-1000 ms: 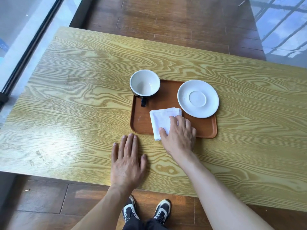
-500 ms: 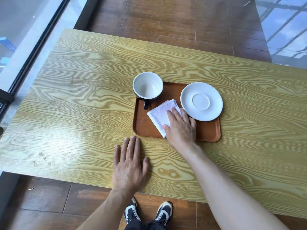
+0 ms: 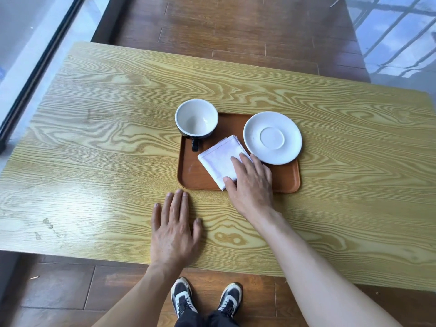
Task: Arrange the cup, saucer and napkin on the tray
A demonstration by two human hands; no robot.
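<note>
A brown tray (image 3: 193,175) lies on the wooden table. At its far left corner stands an empty cup (image 3: 196,119), white inside and dark outside, handle pointing toward me. A white saucer (image 3: 272,137) rests on the tray's far right corner, overhanging the rim. Between them a folded white napkin (image 3: 220,159) lies turned at an angle, its near corner over the tray's front rim. My right hand (image 3: 251,182) presses flat on the napkin's near right part, thumb at its near corner. My left hand (image 3: 175,228) lies flat on the table, fingers spread, just in front of the tray.
The yellow wood-grain table (image 3: 94,149) has its near edge close to my body and my shoes (image 3: 207,300) show below it. A glass wall with a dark frame (image 3: 30,86) runs along the left. Brown plank floor lies beyond the far edge.
My right hand has pushed the napkin farther onto the tray and rotated it to a diagonal. The left hand has stayed flat on the table.
</note>
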